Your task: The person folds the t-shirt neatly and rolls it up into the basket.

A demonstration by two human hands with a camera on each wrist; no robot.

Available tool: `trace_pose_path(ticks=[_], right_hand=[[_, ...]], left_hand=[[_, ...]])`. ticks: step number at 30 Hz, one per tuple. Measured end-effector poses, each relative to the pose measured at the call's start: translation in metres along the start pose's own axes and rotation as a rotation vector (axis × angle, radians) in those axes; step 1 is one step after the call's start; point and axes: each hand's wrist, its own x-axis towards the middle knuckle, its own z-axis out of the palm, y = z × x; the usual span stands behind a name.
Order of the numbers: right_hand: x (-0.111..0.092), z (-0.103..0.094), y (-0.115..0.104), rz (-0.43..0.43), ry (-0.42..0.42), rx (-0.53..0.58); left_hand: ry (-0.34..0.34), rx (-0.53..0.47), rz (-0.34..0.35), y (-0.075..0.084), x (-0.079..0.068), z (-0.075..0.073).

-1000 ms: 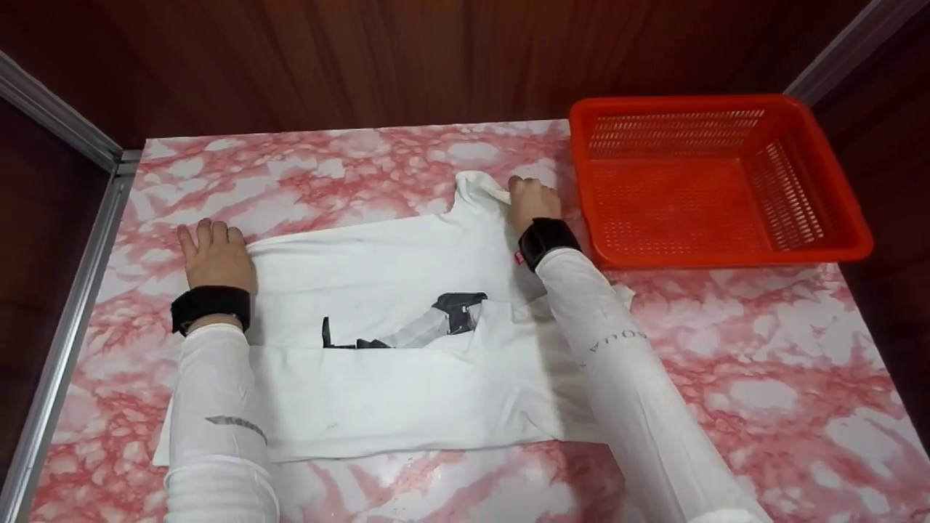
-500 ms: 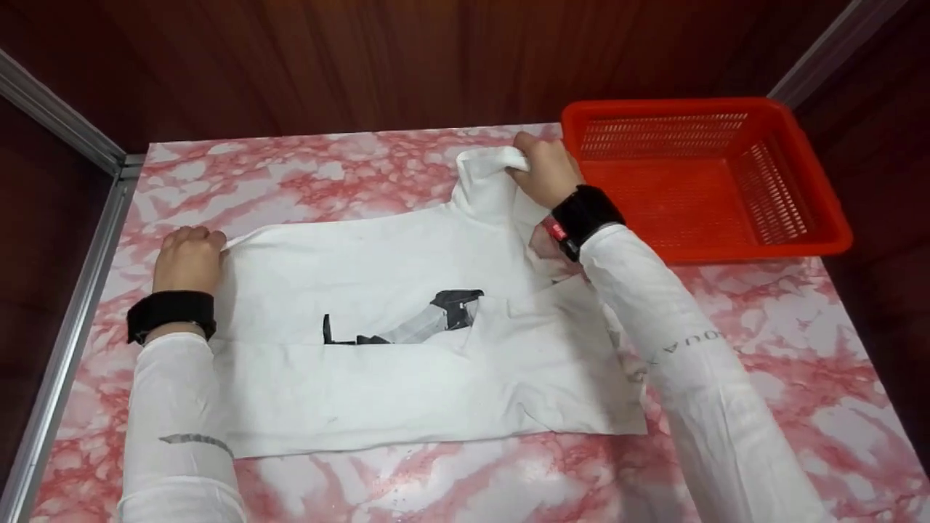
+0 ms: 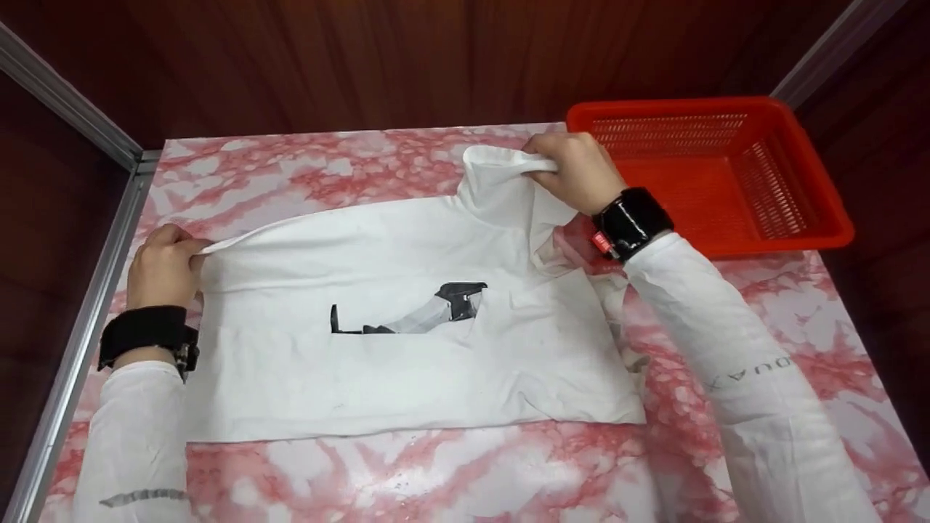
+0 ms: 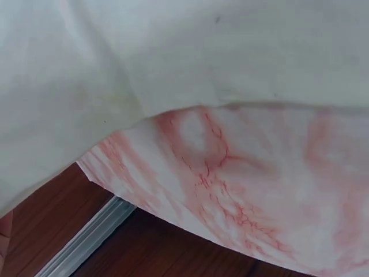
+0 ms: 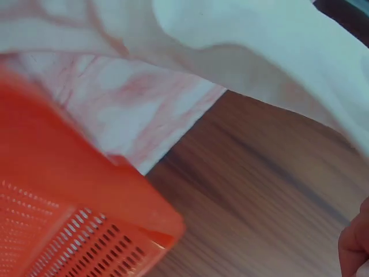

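A white T-shirt (image 3: 327, 254) with a black and grey print (image 3: 436, 309) lies spread across the table in the head view, its far side raised. My left hand (image 3: 163, 269) pinches its far left corner between thumb and fingers. At the far right, my right hand (image 3: 577, 171) grips the sleeve end and lifts it off the table. Hanging cloth of the T-shirt (image 4: 173, 52) fills the upper part of the left wrist view. In the right wrist view, fingertips (image 5: 354, 242) show at the lower right edge, below the T-shirt (image 5: 259, 34).
Just right of my right hand stands a red plastic basket (image 3: 806, 218) with slotted walls, partly behind my wrist. The table (image 3: 436, 479) has a pink and white marbled top. A dark wood panel (image 3: 349, 65) rises behind it, and a metal rail (image 3: 87, 349) runs along the left.
My left hand has moved left and nearer to me, drawing the corner out. My right hand has risen and shifted right with the sleeve, and the T-shirt's far edge has lifted.
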Motion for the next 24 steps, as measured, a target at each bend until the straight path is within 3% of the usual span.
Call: trace_pose_path(ticks=[6,11,14,16,18,20,24], right_hand=[[-0.031,-0.013,-0.017,-0.119,0.024,0.066],[-0.075,-0.011,-0.027,-0.197,0.017,0.098],[-0.108,-0.003,-0.031,-0.244,-0.085,0.058],[-0.132,0.005,-0.031,-0.251,-0.218,0.029],[-0.153,0.012,-0.028,-0.227,-0.341,0.021],[-0.170,0.019,-0.022,-0.166,-0.393,0.025],[-0.187,0.028,-0.005,-0.008,-0.281,0.044]], left_hand=[[0.054,-0.012,0.061,0.002,-0.028,-0.010],[0.041,-0.020,0.097,-0.001,-0.065,-0.007],[-0.031,-0.003,0.105,-0.003,-0.090,-0.002],[-0.116,0.010,0.091,-0.003,-0.106,0.001],[-0.197,0.005,0.058,-0.001,-0.119,0.004],[-0.254,-0.018,0.008,0.004,-0.127,0.006],[-0.284,-0.075,-0.072,0.022,-0.132,0.013]])
